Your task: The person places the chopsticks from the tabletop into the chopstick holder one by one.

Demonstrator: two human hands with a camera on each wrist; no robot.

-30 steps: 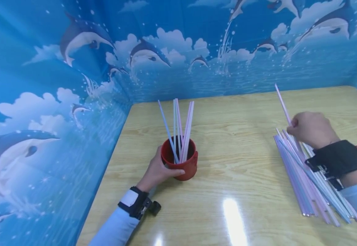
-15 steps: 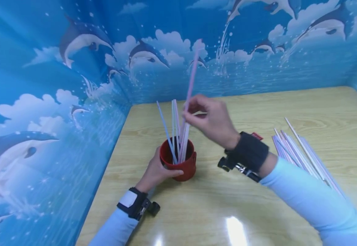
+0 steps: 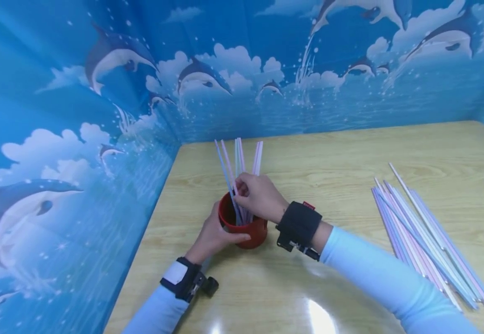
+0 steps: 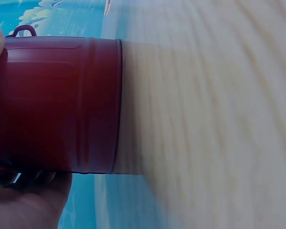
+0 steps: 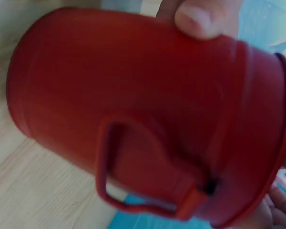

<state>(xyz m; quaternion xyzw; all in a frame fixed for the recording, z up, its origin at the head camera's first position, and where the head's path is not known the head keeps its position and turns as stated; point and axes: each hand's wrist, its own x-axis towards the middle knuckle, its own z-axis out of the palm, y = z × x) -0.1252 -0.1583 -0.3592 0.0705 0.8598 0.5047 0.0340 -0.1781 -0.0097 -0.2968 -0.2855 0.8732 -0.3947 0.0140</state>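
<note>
A small red metal bucket (image 3: 255,235) stands upright on the table, several pastel straws (image 3: 240,155) leaning out of its mouth. Around its left side wraps my left hand (image 3: 213,235), the thumb lying along the front. Over the rim, my right hand (image 3: 262,197) pinches a pink straw (image 3: 226,160) whose lower end is down in the bucket. In the left wrist view the bucket's wall (image 4: 52,105) rests with its base on the wood. The right wrist view shows its looped handle (image 5: 102,162); the right fingers are mostly cut off there.
A loose pile of pastel straws (image 3: 423,239) lies on the right of the wooden table (image 3: 329,185). A blue dolphin-printed cloth (image 3: 242,106) borders the table at the back and left.
My right hand has come from the pile on the right to the bucket with a pink straw, then lowered it in towards the left. My left hand keeps its grip on the bucket.
</note>
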